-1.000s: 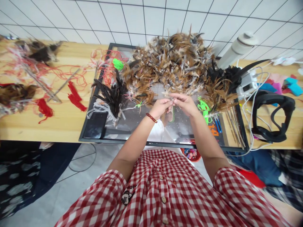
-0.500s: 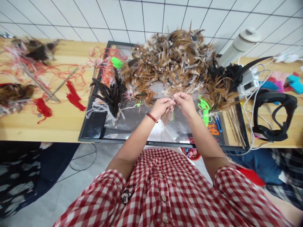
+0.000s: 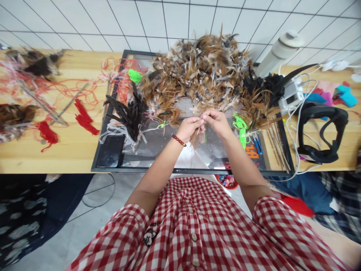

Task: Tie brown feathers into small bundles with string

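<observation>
My left hand (image 3: 190, 128), with a beaded bracelet (image 3: 179, 140) at its wrist, is closed in a pinch. Brown feathers (image 3: 194, 137) hang below its fingers. My right hand (image 3: 216, 122) meets it fingertip to fingertip, also pinching; what lies between its fingers is too small to make out. Both hands are above a dark framed tray (image 3: 158, 165). Just beyond them spreads a large heap of brown feathers (image 3: 203, 71). Black feathers (image 3: 132, 116) tied with whitish strips lie to the left, and bright green cord (image 3: 241, 130) is close to my right wrist.
Red tassels (image 3: 84, 117) and tangled pink string (image 3: 70, 88) lie on the wooden table (image 3: 73, 158) at left. At right are thin sticks (image 3: 278, 146), a blue-handled tool (image 3: 257, 145), a grey-white bottle (image 3: 279, 52), a black headset (image 3: 321, 133) and cables. People sit on both sides.
The whole view has shifted slightly, moving the scene a little to the left. My fingertips stay together, with the right hand marginally nearer the left.
</observation>
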### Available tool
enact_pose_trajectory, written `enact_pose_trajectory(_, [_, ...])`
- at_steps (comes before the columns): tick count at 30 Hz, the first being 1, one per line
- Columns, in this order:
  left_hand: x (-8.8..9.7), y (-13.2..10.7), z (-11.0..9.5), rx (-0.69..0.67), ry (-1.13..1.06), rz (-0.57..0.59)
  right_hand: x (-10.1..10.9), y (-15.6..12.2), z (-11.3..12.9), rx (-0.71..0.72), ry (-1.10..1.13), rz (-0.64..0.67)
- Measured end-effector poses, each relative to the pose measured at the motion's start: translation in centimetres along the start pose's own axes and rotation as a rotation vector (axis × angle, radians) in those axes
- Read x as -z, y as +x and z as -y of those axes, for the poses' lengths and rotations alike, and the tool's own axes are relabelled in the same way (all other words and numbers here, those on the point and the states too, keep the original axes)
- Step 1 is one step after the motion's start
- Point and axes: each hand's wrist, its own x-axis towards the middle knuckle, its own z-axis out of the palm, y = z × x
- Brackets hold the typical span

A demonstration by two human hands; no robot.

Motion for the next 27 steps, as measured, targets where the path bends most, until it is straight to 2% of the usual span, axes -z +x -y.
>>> enact_pose_trajectory(3, [-0.2, -0.2, -0.2, 0.069, -0.093, 0.005, 0.6, 0.1, -0.1, 0.013, -0.062, -0.005])
enact_pose_trajectory(6, [-0.4, -0.3, -0.6, 0.070, -0.150, -0.028, 1.2, 0.1, 0.1, 0.231, -0.302, -0.044])
enact_pose_trajectory(8, [-0.4, -0.3, -0.8, 0.065, -0.165, -0.045, 1.4, 0.0, 0.1, 0.356, -0.433, 0.007])
enact_pose_trajectory(10, [-0.5, -0.2, -0.8, 0.063, -0.174, -0.057, 1.4, 0.0, 0.0, 0.399, -0.493, 0.064])
enact_pose_trajectory(22, [-0.3, 0.0, -0.1, 0.019, -0.101, -0.047, 2.0, -0.3, 0.0, 0.371, -0.516, 0.163])
enact_pose_trajectory(27, [-0.1, 0.2, 0.1, -0.052, -0.080, -0.066, 2.0, -0.1, 0.1, 0.332, -0.431, 0.098])
